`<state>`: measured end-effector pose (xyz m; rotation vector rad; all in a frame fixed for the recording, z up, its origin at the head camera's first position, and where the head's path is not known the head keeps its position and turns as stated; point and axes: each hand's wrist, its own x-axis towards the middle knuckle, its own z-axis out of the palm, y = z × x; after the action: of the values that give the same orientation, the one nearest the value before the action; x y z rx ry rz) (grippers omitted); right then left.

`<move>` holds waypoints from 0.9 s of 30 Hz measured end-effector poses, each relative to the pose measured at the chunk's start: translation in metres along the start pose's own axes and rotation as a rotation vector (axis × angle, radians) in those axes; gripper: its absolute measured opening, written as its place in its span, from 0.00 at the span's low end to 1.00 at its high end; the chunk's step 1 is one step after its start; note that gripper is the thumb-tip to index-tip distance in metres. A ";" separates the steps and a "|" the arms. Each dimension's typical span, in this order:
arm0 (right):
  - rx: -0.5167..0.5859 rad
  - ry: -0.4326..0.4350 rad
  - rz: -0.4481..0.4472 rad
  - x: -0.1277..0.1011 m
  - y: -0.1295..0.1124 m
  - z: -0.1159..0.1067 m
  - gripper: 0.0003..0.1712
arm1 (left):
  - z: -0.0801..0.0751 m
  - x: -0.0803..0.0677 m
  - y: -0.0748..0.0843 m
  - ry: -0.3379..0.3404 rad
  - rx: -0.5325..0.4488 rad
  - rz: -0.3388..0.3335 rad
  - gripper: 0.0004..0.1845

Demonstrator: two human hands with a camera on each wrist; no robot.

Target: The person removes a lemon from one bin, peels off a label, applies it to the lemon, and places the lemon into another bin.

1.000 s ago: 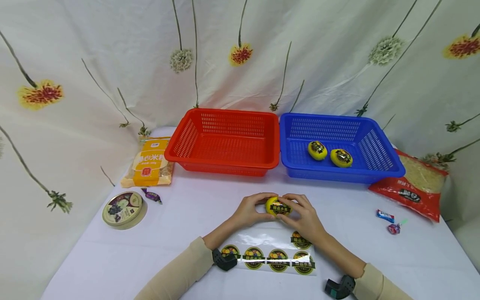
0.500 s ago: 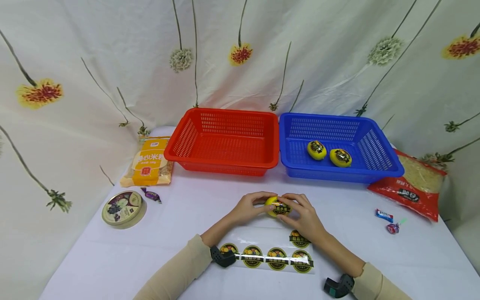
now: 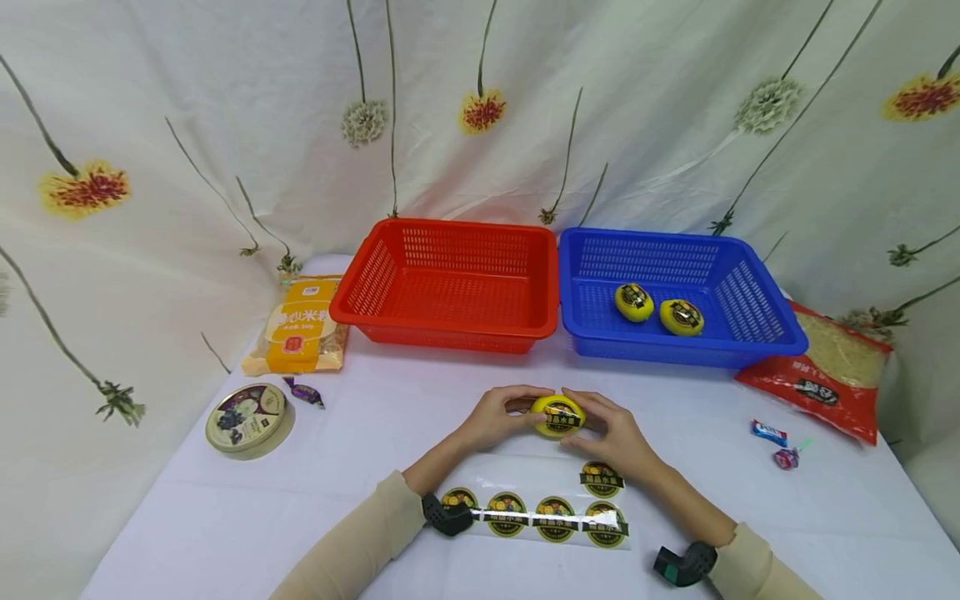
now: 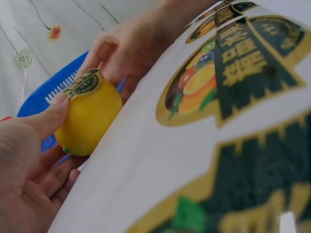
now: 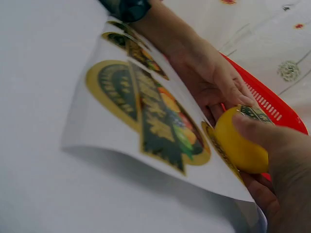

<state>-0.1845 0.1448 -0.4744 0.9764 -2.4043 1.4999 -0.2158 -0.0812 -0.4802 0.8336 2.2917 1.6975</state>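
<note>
A yellow lemon [image 3: 553, 430] with a dark, gold-edged fruit label [image 3: 564, 415] on its upper side is between both hands. My left hand [image 3: 491, 422] grips its left end, thumb at the label's edge and fingers beneath. From the other side my right hand [image 3: 617, 435] curls its thumb and fingers round the right end. In the left wrist view, the lemon [image 4: 92, 121] shows a small green stem spot. Below the hands lies a glossy sticker sheet [image 3: 517, 472], with one row of round labels and another label at its upper right.
Behind stand a red basket [image 3: 457, 332] and a blue basket [image 3: 675, 350] holding two labelled lemons [image 3: 634, 302]. A yellow food bag [image 3: 300, 329], round tin [image 3: 247, 418] and purple candy [image 3: 304, 392] lie left. Right are a red bag [image 3: 832, 375], blue-wrapped candy [image 3: 769, 432] and lollipop [image 3: 787, 457].
The right fingers and thumb have slid back off the label toward the lemon's right end, baring more of the label. The left hand stays in nearly the same place.
</note>
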 end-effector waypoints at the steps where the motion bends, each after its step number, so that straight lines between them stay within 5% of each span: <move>1: 0.082 -0.029 0.054 0.000 -0.003 -0.002 0.35 | 0.000 0.000 0.002 0.002 -0.003 -0.002 0.20; 4: 0.245 -0.077 0.184 0.000 -0.012 -0.009 0.32 | -0.001 -0.003 0.015 -0.005 -0.001 0.003 0.20; 8: 0.246 -0.087 0.252 0.002 -0.014 -0.012 0.27 | -0.004 -0.006 0.028 -0.016 -0.013 0.014 0.20; 19: 0.270 -0.074 0.328 0.006 -0.009 -0.014 0.25 | -0.006 0.002 -0.004 -0.058 -0.112 -0.001 0.22; 25: 0.286 -0.067 0.309 0.004 0.009 -0.012 0.24 | -0.011 -0.001 0.005 -0.087 -0.072 -0.031 0.22; 27: 0.288 -0.060 0.296 0.002 0.018 -0.010 0.24 | -0.010 -0.003 0.011 -0.088 -0.074 0.005 0.24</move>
<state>-0.1986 0.1575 -0.4822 0.7436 -2.5097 1.9896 -0.2145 -0.0886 -0.4677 0.8814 2.1580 1.7009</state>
